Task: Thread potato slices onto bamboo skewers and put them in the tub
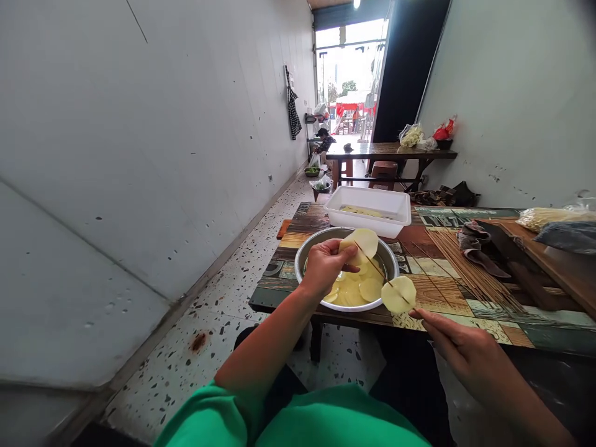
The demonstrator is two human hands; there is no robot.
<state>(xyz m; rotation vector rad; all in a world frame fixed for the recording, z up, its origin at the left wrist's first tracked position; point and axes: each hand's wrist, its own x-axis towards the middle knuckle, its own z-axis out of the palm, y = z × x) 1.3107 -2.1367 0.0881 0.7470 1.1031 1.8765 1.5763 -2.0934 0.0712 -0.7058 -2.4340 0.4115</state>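
Note:
Over a round metal bowl (300,264), my left hand (325,266) pinches pale yellow potato slices (365,242). A thin wooden skewer (372,264) runs from these slices down to the right. Its lower end is gripped by the fingers of my right hand (459,338), just beyond the bowl's right side. One round potato slice (399,295) is threaded on the skewer close to my right fingertips. More potato slices (351,290) lie in the bowl, apparently in liquid.
Behind the bowl stands a white plastic tub (403,217) with some skewers and slices inside. Many loose wooden skewers (465,270) lie on the patterned table (288,273), beside a dark cloth (475,239). Farther back are another table (367,149) and a crouching person (323,141).

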